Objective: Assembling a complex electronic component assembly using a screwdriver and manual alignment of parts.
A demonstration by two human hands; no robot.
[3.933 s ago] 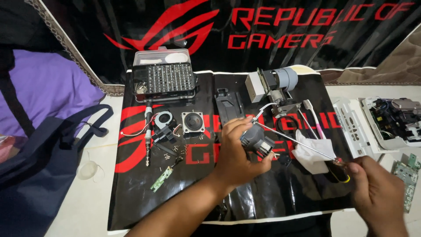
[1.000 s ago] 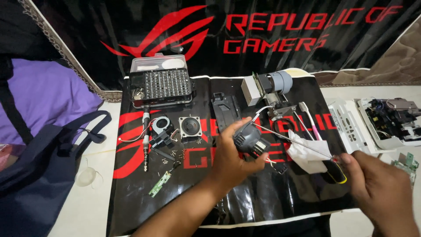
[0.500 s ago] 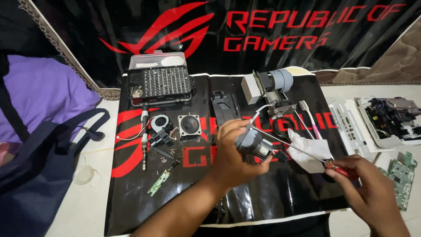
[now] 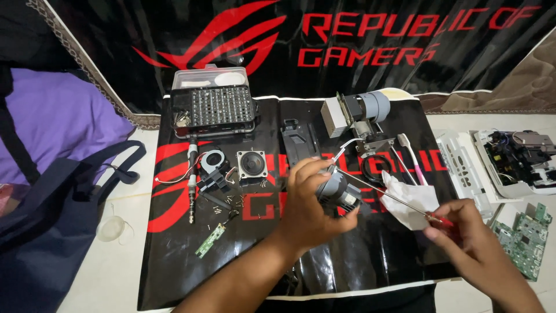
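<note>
A small grey lens unit point(image 4: 339, 192) sits in the left hand point(image 4: 310, 203), held just above the black mat point(image 4: 174, 272) near its centre. Fingers curl round the unit from the left & below; thumb on top. The grip is closed on it. Its dark end faces right.

The right hand point(image 4: 472, 243) is at lower right, well apart from the left, pinched shut on a red-handled screwdriver point(image 4: 399, 203). The thin shaft runs up-left and the tip meets the top of the lens unit. Under the shaft lies a crumpled white tissue point(image 4: 414, 203), just right of the unit.

Behind, toward the mat's top: a grey optical block point(image 4: 356, 113) w/ a metal heatsink, and a pink-white toothbrush point(image 4: 411, 156) beside it. Left of the hands: a square speaker point(image 4: 252, 164), a small fan point(image 4: 213, 162), loose screws, a driver handle point(image 4: 191, 185) lying lengthwise, and a narrow green board point(image 4: 209, 239). At top left, an open bit case point(image 4: 214, 107).

Off the mat at right: a white casing point(image 4: 463, 165) w/ an opened chassis next to it, and a green circuit board point(image 4: 527, 237). At far left, a dark bag point(image 4: 46, 232) & purple cloth point(image 4: 63, 122).
</note>
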